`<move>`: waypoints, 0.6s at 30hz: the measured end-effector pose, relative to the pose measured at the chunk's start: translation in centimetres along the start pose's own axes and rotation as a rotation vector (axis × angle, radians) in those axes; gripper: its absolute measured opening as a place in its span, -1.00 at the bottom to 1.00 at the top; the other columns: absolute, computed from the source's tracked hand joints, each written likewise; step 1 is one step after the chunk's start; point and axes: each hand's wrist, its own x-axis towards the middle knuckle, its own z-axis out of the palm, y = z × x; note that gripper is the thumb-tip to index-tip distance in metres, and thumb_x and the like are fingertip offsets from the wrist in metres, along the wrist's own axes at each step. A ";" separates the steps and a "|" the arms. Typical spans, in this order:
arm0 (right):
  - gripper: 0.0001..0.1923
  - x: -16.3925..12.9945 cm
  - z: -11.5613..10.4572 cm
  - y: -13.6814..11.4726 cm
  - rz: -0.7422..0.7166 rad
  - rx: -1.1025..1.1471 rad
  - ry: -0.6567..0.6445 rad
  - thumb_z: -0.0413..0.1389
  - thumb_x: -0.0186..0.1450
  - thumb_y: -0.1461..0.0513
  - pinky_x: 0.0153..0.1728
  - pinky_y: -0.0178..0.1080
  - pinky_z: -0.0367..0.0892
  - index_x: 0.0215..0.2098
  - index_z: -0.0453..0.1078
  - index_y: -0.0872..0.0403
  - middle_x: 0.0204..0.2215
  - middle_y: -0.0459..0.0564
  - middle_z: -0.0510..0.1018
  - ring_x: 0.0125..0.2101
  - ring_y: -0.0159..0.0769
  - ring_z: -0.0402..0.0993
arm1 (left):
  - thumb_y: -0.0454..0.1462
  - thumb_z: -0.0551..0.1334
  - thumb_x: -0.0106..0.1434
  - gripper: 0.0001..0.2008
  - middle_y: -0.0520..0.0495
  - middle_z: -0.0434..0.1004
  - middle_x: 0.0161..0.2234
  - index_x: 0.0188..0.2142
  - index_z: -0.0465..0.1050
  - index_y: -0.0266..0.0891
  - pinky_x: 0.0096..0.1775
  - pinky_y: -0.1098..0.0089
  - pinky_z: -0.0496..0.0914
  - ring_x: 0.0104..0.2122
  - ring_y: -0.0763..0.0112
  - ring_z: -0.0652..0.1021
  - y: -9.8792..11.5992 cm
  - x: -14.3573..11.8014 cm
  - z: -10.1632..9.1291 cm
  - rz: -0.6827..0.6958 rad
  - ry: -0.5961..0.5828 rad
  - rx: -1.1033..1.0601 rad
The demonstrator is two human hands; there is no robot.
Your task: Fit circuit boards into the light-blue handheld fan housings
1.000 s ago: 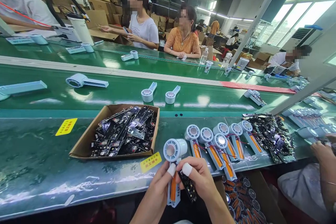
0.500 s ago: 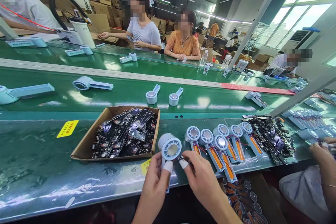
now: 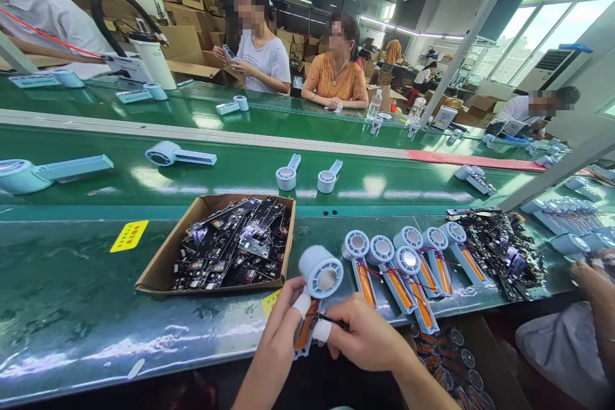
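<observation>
My left hand point(image 3: 280, 330) is closed round the handle of a light blue handheld fan point(image 3: 317, 267), its round vented head with a silver centre tilted up. An orange battery point(image 3: 304, 328) shows in the open handle. In my right hand point(image 3: 368, 336), thumb and fingers pinch a thin dark piece point(image 3: 330, 318) against the handle, just below the head; its exact kind is hidden by the fingers. White covers wrap both thumbs. Right of the held fan lie several similar fan bodies point(image 3: 382, 248) with orange batteries and red wires.
A cardboard box point(image 3: 158, 266) of black circuit boards point(image 3: 216, 237) stands left of my hands. More boards are heaped point(image 3: 504, 246) at right. Fan bodies point(image 3: 287, 177) lie on the green conveyor point(image 3: 250, 186). A co-worker's hand point(image 3: 593, 282) is at far right; other people sit opposite.
My right hand has moved down and left onto the fan's handle with the dark piece. The fan has tilted, and its orange battery shows more. Fans on the conveyor appear slightly farther right.
</observation>
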 end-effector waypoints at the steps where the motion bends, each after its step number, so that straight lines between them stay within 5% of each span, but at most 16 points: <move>1: -0.50 0.1 0.4 0.4 0.038 0.128 0.020 0.03 0.44 0.03 -0.56 -0.41 0.17 -0.59 0.35 0.09 -0.72 -0.15 0.37 -0.66 -0.44 0.31 | -0.05 0.31 0.13 -0.58 -0.09 0.62 -0.19 -0.07 0.50 -0.20 -0.12 0.30 0.48 -0.12 0.14 0.59 0.0 -0.1 0.0 -0.026 -0.014 -0.044; 7: -0.26 0.5 2.6 1.5 0.160 0.605 0.128 0.00 0.25 -0.35 -0.73 -0.41 -0.07 -0.67 0.29 0.08 -0.83 -0.22 0.17 -0.79 -0.54 0.02 | 0.05 0.34 0.12 -0.42 -0.13 0.61 -0.10 0.07 0.46 -0.17 0.00 0.19 0.45 -0.02 0.05 0.55 -0.7 -0.4 0.4 -0.123 -0.074 -0.245; 12: -0.24 1.0 3.6 1.5 0.262 0.785 0.272 0.02 0.18 -0.40 -0.77 -0.41 -0.14 -0.71 0.22 0.06 -0.87 -0.24 0.11 -0.82 -0.56 -0.05 | -0.04 0.36 0.14 -0.47 -0.18 0.53 0.09 0.06 0.46 -0.18 0.18 0.18 0.33 0.16 0.03 0.46 -2.0 0.0 0.4 0.009 -0.100 -0.159; 18: -0.31 0.8 3.5 0.8 0.229 0.795 0.350 0.04 0.21 -0.36 -0.76 -0.43 -0.11 -0.59 0.19 0.05 -0.82 -0.25 0.16 -0.79 -0.56 -0.05 | -0.03 0.42 0.02 -0.48 -0.20 0.61 -0.01 -0.05 0.50 -0.20 0.15 0.18 0.38 0.13 0.00 0.50 -1.4 0.5 0.8 -0.003 -0.035 -0.022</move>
